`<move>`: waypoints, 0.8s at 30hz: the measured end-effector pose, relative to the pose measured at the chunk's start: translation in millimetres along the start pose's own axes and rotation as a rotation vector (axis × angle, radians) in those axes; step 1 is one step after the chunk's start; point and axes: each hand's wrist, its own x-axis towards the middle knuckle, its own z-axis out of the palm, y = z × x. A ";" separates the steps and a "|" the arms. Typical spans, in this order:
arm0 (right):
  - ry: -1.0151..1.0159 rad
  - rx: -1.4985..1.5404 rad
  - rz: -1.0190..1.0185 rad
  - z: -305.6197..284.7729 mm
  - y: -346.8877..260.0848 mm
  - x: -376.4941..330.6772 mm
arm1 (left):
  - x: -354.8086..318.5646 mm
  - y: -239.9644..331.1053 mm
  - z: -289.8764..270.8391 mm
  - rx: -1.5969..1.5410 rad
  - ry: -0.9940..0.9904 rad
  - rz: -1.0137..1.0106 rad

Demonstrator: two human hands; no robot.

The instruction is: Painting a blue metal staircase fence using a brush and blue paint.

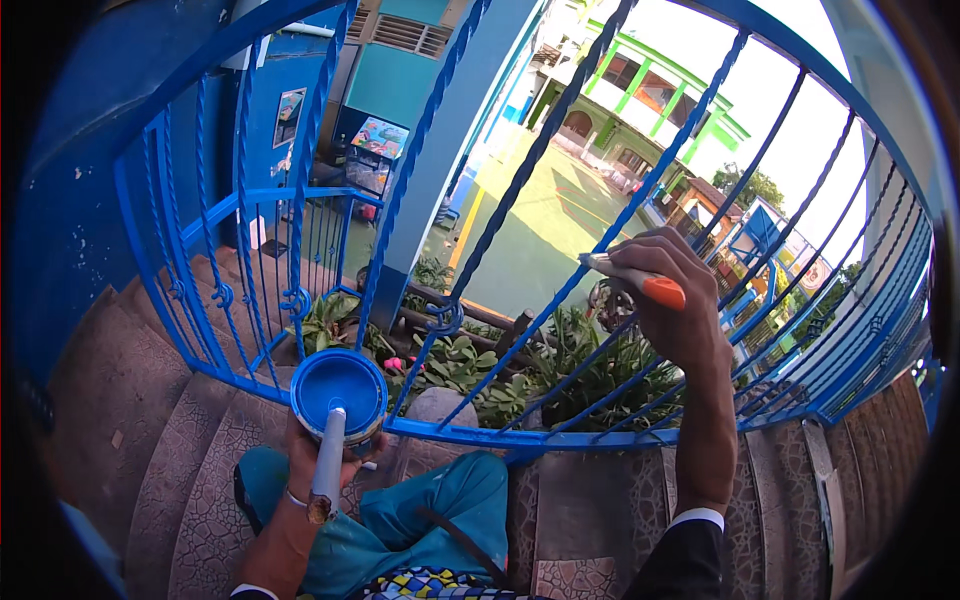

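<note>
Head camera, looking down a stair: the right hand (672,290) has its fingers curled tight round a paintbrush (640,279), whose orange handle end sticks out on the thumb side. The bristle end lies against a bar of the blue railing (520,432), and it is too small and washed by glare to tell bristles from bar. That hand sits above the railing's bottom rail, its forearm rising from a dark sleeve with a white cuff at the lower edge.

Left of it and lower, just at the bottom rail, the left hand (310,455) grips a paint can (338,392) from beneath; the fingers are almost wholly hidden under the can, only the knuckles showing. Blue paint fills the can to its rim. A pale stick (328,462) rests on the can's near lip and runs back over the wrist, where a bracelet and a watch show. How the stick is held cannot be made out.

Below the can are teal trouser legs (420,525) and a dark shoe, partly covered by the forearm. Patterned stone steps (170,440) run down on the near side of the railing. Beyond the bars lie green plants (470,365), then a courtyard and green-trimmed buildings, overexposed. The picture's rim is black, cutting off the railing's ends.
</note>
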 end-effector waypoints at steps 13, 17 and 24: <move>0.086 -0.266 -0.272 61.8 -5.8 -87.9 | 1.0 1.1 -9.1 -0.013 -0.082 0.002; -0.078 0.053 -0.158 76.1 -18.6 -112.0 | -1.0 4.1 -9.0 -0.075 -0.112 -0.026; 0.743 0.467 0.401 29.4 34.1 -29.9 | -4.2 7.7 -0.5 -0.143 -0.111 -0.062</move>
